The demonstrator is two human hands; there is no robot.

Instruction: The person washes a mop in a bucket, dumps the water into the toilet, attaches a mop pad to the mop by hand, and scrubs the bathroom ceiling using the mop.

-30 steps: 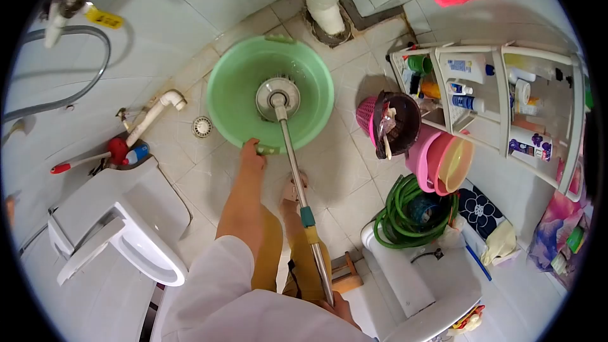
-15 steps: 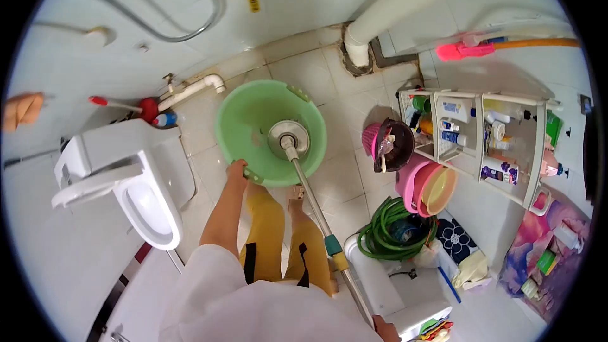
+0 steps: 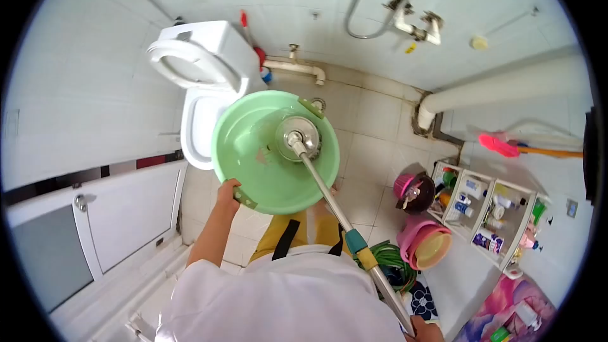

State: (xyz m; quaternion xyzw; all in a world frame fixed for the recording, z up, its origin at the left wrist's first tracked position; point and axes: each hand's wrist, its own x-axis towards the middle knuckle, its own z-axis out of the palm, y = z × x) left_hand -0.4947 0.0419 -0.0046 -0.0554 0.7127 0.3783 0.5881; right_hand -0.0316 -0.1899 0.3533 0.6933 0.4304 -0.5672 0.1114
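Note:
My left hand (image 3: 229,195) is closed on the handle at the near rim of a large light-green basin (image 3: 244,152). Inside the basin, toward its right side, sits the round metal head of a mop (image 3: 329,197), with a little water visible on the basin's floor. The mop's silver pole slants down to the right past a teal and yellow collar. Near its lower end my right hand (image 3: 425,330) is wrapped round it, partly cut off by the frame edge. In this view the basin overlaps the toilet bowl's right edge.
A white toilet (image 3: 197,128) with raised lid stands left of the basin. Wall pipes (image 3: 304,68) run behind. At right are a brown bin (image 3: 419,195), pink tubs (image 3: 415,240), a coiled green hose (image 3: 389,259) and a shelf rack (image 3: 472,206) of bottles. A door (image 3: 133,215) is at lower left.
My view has swung left, bringing the door into sight. The basin, with the mop head in it, has shifted toward the toilet and looks larger. Both hands keep their grips.

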